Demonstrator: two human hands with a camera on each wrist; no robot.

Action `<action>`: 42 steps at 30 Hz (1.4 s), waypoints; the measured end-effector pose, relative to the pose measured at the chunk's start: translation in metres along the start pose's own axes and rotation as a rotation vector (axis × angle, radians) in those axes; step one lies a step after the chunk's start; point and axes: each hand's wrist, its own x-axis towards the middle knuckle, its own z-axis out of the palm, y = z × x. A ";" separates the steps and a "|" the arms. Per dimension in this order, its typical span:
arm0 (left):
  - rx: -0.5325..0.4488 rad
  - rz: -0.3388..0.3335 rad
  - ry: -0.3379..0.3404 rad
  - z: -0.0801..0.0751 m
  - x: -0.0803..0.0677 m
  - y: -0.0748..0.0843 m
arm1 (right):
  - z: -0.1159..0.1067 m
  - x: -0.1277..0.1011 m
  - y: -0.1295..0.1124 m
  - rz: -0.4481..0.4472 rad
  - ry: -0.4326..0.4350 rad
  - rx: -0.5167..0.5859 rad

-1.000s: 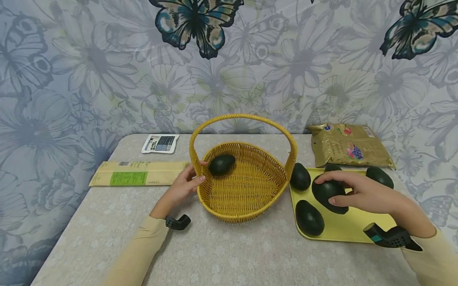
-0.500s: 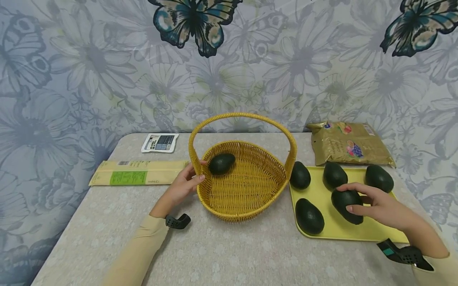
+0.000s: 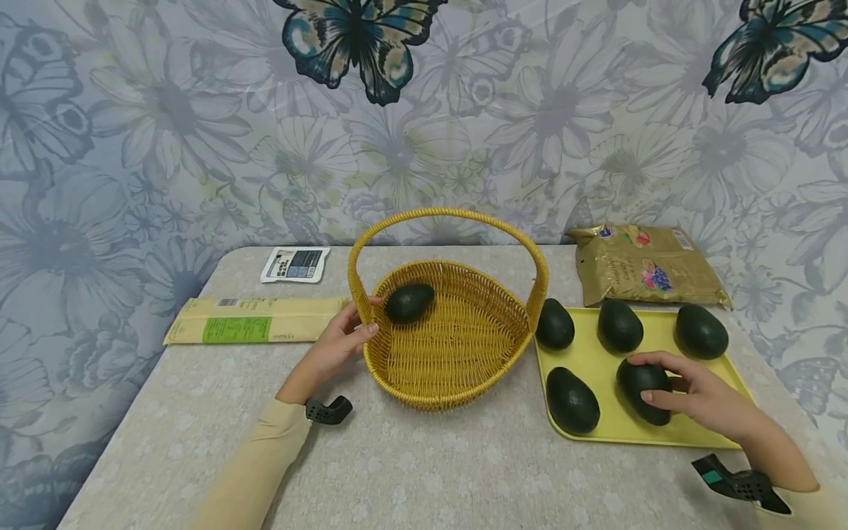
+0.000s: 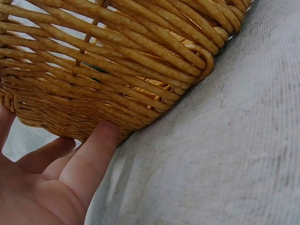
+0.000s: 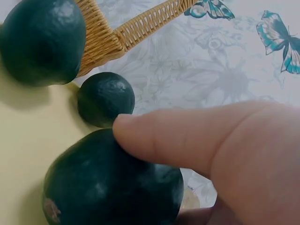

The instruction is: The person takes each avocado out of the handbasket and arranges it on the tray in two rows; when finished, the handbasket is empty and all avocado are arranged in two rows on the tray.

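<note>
A yellow wicker basket [image 3: 457, 353] with a tall arched handle stands mid-table. One dark green avocado [image 3: 409, 303] lies inside it, at the left. My left hand [image 3: 338, 342] grips the basket's left edge by the foot of the handle; the left wrist view has fingers [image 4: 96, 154] against the outer weave. On the right, a yellow tray [image 3: 702, 434] bears several avocados spaced apart. My right hand [image 3: 702, 390] holds one avocado [image 3: 642, 390] at the tray's middle, thumb on the near side and fingers over the top. Up close, that avocado [image 5: 112, 183] shows its stem scar.
Behind the tray lies a gold foil bag [image 3: 652, 269] with fruit pictures. Left of the basket are a long cream packet [image 3: 258, 321] with a green label and, behind it, a small white pouch [image 3: 295, 265]. A floral cloth with butterflies [image 3: 358, 51] hangs behind the table.
My right hand has carried its avocado rightward and nearer across the tray, uncovering the avocado behind it. The left hand and the basket have stayed in place.
</note>
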 end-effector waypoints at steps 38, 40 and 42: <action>0.023 -0.002 0.009 0.000 -0.001 0.001 | -0.001 -0.005 0.012 0.058 -0.077 -0.108; 0.028 -0.002 0.010 0.000 -0.001 0.001 | -0.001 -0.005 0.011 0.061 -0.078 -0.106; 0.032 -0.003 0.011 0.000 -0.001 0.000 | -0.001 -0.005 0.011 0.058 -0.072 -0.108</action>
